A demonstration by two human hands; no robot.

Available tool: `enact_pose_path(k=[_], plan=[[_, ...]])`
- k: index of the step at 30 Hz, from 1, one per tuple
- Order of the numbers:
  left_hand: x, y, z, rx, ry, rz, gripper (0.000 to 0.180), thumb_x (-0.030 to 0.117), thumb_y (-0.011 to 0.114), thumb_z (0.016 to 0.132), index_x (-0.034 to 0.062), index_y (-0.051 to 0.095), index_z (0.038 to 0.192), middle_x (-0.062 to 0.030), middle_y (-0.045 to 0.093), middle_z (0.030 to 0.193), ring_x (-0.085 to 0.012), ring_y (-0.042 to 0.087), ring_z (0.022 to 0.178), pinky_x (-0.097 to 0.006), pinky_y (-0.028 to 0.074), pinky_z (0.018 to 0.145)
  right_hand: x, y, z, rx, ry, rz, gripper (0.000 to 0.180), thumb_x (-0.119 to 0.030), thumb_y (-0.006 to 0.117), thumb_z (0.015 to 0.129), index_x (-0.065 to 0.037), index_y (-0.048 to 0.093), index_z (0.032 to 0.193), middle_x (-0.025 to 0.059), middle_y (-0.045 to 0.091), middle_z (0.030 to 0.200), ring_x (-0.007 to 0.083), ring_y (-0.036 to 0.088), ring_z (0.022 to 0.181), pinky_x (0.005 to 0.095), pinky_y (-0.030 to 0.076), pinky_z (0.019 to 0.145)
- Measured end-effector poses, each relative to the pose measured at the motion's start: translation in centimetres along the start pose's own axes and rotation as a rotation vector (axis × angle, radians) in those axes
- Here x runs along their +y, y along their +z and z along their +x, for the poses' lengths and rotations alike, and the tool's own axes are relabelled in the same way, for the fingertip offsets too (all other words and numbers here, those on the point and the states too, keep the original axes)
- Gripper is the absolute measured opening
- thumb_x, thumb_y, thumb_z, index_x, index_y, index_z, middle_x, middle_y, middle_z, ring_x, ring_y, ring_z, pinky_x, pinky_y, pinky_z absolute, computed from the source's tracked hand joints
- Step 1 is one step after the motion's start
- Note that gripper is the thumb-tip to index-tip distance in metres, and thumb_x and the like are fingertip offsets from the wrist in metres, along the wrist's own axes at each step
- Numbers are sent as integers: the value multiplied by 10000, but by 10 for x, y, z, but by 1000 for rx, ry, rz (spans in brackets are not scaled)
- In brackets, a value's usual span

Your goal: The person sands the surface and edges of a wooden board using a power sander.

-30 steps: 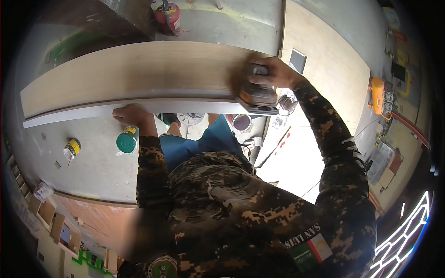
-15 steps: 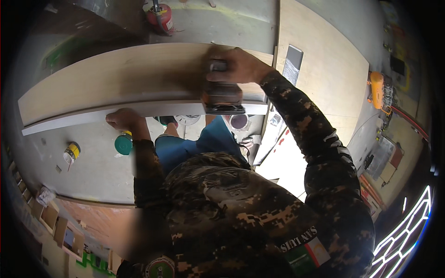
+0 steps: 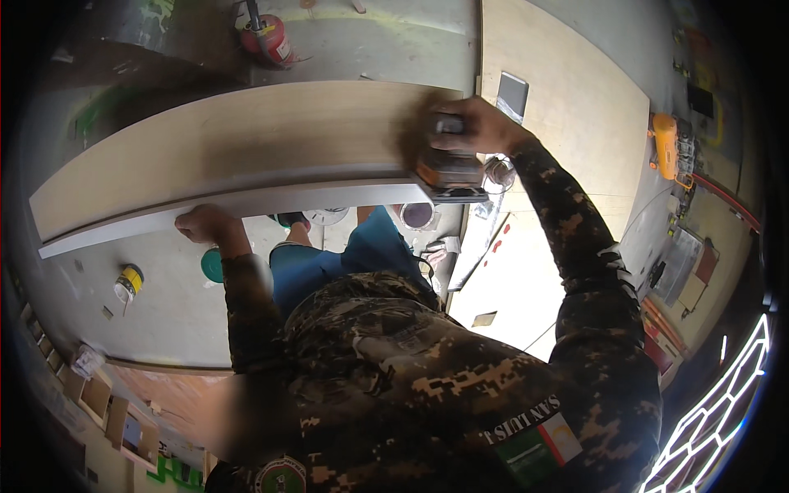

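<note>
A long pale wooden board (image 3: 246,156) stretches across the view above the floor. The right hand (image 3: 481,127) has its grip wrapped around an orange power sander (image 3: 448,168) at the board's right end. The left hand (image 3: 205,223) clasps the board's near edge.

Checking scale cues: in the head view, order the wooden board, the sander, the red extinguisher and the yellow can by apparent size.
1. Board.
2. Sander, under the right hand.
3. Extinguisher: close to the sander and farther off, so unsure.
4. Can.
</note>
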State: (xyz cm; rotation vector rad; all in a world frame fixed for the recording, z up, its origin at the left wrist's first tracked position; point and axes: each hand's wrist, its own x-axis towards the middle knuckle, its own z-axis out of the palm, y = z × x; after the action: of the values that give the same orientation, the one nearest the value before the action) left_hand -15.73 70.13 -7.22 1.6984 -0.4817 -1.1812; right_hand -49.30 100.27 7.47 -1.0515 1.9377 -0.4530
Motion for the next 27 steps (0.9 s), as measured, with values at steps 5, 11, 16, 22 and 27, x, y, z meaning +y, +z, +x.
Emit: enact_pose_path(k=[5,11,16,22,27], plan=[[21,-29,39,-26,60,-57,353,348,400,981,74,580,1113,-107,576,1112,-303,506,950,-492,453,866,-26,2,30,-61,-93,15,503,-342,789,828,-21,678,1198,149,726,921,236,695,822,345,544,780],[16,-35,47,-76,27,-122,321,346,408,984,84,570,1074,-95,566,1079,-290,507,946,-494,452,853,15,-16,-4,-47,-37,42,400,-327,782,818,-52,701,1097,125,735,923,281,702,820,364,541,795],[9,-20,35,-25,84,-53,338,343,403,983,68,579,1069,-107,568,1068,-295,502,935,-486,450,847,-20,-6,16,-66,-115,-25,480,-281,812,831,-11,667,1201,157,732,960,255,711,867,356,554,846],[10,-36,59,34,105,24,382,320,394,964,42,610,1113,-134,602,1106,-336,527,968,-497,450,869,-85,58,106,17,-389,34,415,-395,746,837,-92,703,1116,143,682,1130,323,686,1010,395,544,926],[17,-14,25,58,56,-24,377,322,398,958,50,602,1120,-130,594,1115,-330,519,963,-492,453,872,-83,59,107,74,-366,13,404,-351,762,829,-92,702,1134,137,685,1119,327,686,985,392,545,906]])
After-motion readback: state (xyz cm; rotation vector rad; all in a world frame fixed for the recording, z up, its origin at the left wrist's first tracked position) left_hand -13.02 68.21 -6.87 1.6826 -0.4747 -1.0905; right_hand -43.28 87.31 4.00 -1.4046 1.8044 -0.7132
